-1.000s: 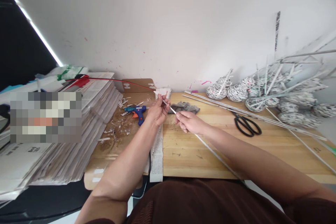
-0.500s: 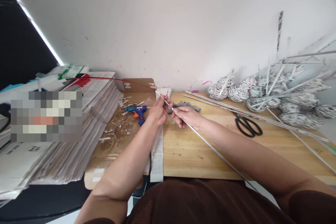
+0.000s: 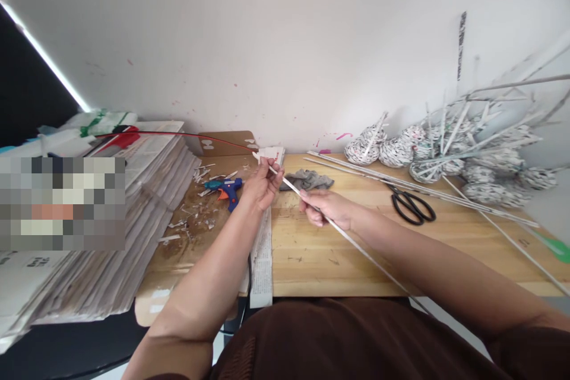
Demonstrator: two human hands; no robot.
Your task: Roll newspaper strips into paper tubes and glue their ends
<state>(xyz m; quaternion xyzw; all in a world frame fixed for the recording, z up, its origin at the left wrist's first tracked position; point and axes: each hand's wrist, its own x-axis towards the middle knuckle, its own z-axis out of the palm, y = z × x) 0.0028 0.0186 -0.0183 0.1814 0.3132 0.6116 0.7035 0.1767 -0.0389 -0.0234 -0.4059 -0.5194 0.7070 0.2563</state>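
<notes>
A long, thin white rolled-paper tube (image 3: pixel 361 251) runs slantwise between my hands and on down past the table's front edge. My left hand (image 3: pixel 262 185) pinches it near its upper end. Further down the tube, my right hand (image 3: pixel 327 206) is closed around it, with the thumb lying along the top. A crumpled grey cloth (image 3: pixel 307 180) lies on the table behind the hands. Left of my left hand sits a blue glue gun (image 3: pixel 230 192) with an orange trigger. A printed paper strip (image 3: pixel 263 267) lies beneath my left forearm.
Tall stacks of newspaper sheets (image 3: pixel 120 255) stand at the left. Paper scraps litter the brown board (image 3: pixel 187 249). Black-handled scissors (image 3: pixel 412 205), long paper tubes (image 3: pixel 356 171) and several woven paper shapes (image 3: pixel 396 151) occupy the right of the wooden table (image 3: pixel 320 273).
My right hand has slid down the tube, away from my left hand, so the gap between them is wider. The whole view has shifted slightly.
</notes>
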